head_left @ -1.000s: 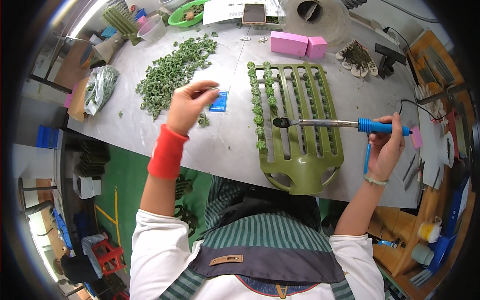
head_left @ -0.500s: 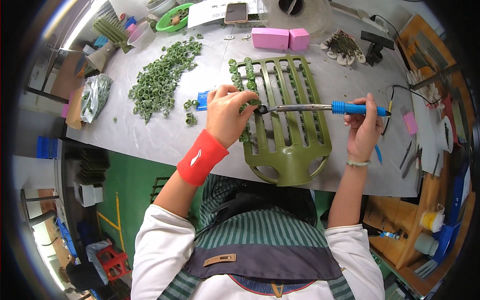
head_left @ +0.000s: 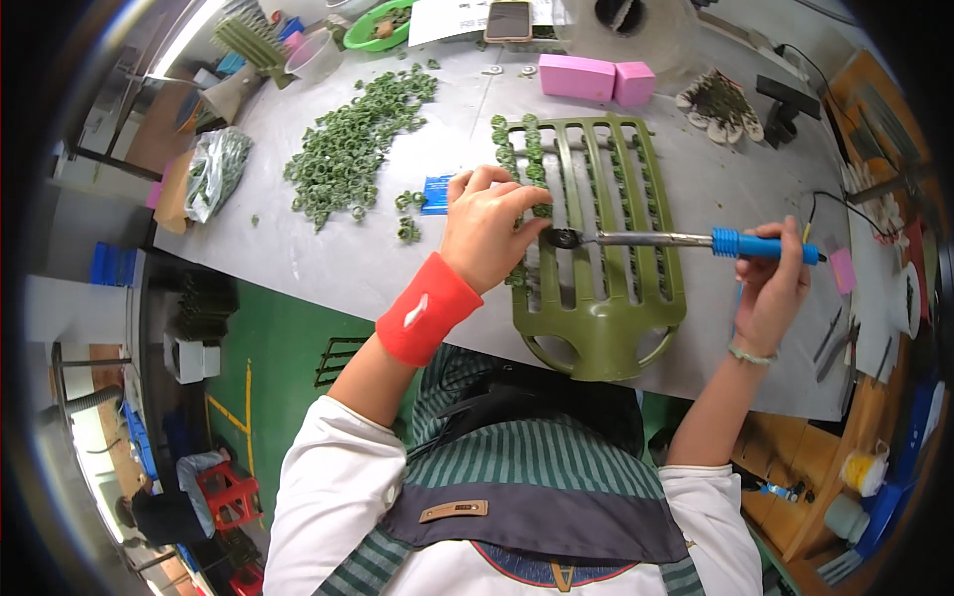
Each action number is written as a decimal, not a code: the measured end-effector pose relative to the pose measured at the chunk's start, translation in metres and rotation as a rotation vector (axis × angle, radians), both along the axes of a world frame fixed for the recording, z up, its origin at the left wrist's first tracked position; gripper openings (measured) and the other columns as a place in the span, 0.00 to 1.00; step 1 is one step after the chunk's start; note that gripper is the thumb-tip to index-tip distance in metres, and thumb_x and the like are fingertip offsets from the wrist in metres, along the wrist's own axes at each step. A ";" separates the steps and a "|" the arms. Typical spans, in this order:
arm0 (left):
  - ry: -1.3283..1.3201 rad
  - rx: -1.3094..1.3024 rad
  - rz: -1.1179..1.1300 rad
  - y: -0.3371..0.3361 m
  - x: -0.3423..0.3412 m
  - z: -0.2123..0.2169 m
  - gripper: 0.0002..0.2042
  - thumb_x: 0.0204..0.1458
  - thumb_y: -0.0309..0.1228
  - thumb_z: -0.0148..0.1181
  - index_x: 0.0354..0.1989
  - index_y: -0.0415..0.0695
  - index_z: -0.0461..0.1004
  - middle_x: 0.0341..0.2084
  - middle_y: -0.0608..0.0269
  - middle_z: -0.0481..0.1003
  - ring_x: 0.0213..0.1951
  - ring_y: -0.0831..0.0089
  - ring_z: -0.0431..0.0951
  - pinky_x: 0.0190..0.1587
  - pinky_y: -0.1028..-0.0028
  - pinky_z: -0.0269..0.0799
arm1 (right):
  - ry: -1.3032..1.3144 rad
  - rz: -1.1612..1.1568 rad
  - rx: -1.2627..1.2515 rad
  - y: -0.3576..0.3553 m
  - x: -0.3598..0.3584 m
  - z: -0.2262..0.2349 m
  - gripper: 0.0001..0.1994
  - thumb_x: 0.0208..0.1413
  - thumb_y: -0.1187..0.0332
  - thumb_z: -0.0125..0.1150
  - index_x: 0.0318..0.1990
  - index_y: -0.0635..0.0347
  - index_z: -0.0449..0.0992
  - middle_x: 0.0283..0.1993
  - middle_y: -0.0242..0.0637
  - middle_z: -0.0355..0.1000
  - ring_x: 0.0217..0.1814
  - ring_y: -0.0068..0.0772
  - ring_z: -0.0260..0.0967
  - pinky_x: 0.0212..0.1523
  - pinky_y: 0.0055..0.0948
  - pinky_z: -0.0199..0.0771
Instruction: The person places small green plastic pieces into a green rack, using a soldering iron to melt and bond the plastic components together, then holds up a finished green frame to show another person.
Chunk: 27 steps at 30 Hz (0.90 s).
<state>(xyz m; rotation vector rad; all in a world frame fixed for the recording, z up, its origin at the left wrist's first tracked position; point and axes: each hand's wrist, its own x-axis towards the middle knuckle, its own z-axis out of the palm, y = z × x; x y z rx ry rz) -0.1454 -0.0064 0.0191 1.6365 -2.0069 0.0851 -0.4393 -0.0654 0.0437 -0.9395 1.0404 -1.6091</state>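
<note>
Olive plastic, smooth and slotted, forms the frame (head_left: pixel 601 333) by the surface's (head_left: pixel 735 184) near edge. The right hand (head_left: pixel 770 298) grips a blue-handled iron (head_left: pixel 666 239); the left hand (head_left: pixel 487 230) curls over the frame's left bars, its hold unclear. Should the iron slip, its dark tip, near the left thumb, could scorch skin if hot. Crinkled green rings (head_left: pixel 348 149) heap toward the surface's left edge.

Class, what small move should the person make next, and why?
Probably ease the blue-handled tool slightly rightward: the right hand holds it with its dark tip very near the left hand, over the olive frame.
</note>
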 end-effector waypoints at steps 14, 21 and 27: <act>0.131 0.260 0.203 0.012 0.135 -0.021 0.09 0.46 0.23 0.65 0.37 0.43 0.76 0.35 0.60 0.77 0.28 0.67 0.78 0.33 0.72 0.75 | -0.013 0.016 0.019 0.009 0.005 0.010 0.15 0.59 0.58 0.58 0.27 0.61 0.74 0.24 0.39 0.74 0.15 0.21 0.66 0.15 0.17 0.63; 0.844 0.341 0.110 0.035 0.051 0.015 0.09 0.54 0.24 0.62 0.44 0.40 0.79 0.24 0.68 0.76 0.28 0.84 0.75 0.33 0.82 0.72 | 0.004 0.000 0.026 0.012 -0.001 0.010 0.16 0.59 0.58 0.59 0.26 0.62 0.74 0.23 0.40 0.74 0.15 0.22 0.67 0.16 0.18 0.65; 0.783 0.349 -0.038 0.038 0.007 0.025 0.13 0.52 0.20 0.61 0.47 0.42 0.78 0.32 0.67 0.75 0.33 0.83 0.76 0.37 0.83 0.72 | -0.006 0.025 -0.012 0.010 -0.002 0.004 0.16 0.58 0.58 0.59 0.27 0.63 0.75 0.24 0.40 0.74 0.16 0.23 0.68 0.17 0.19 0.66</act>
